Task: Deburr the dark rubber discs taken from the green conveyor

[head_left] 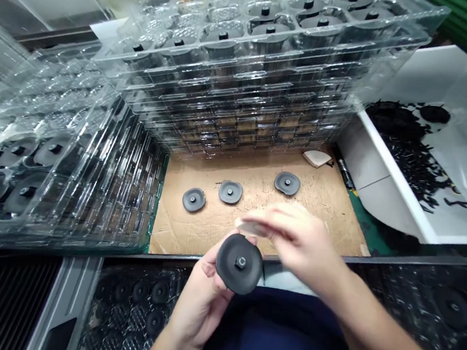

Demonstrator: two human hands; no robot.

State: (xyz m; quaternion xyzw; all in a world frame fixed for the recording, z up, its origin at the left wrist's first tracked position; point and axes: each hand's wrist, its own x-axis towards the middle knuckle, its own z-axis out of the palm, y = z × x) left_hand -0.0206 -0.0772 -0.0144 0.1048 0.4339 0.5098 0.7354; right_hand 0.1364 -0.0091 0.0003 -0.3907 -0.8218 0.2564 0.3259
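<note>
My left hand (205,295) grips a black round disc (230,261) by its edge, with the raised central hub and its light-ringed hole facing up. Just above the disc, my right hand (302,239) is smeared by motion. Its fingers are closed on a thin pale piece (253,228), whose kind I cannot make out. Three similar dark discs lie on the cardboard sheet (184,234) beyond my hands: a left disc (194,200), a middle disc (230,192) and a right disc (287,183).
Tall stacks of clear plastic trays (244,81) holding black discs stand behind and to the left. A white bin (393,176) at right contains small black parts (408,155). A pale fan-shaped piece (317,158) and a marker (344,168) lie near it. More trays (137,316) sit below the table edge.
</note>
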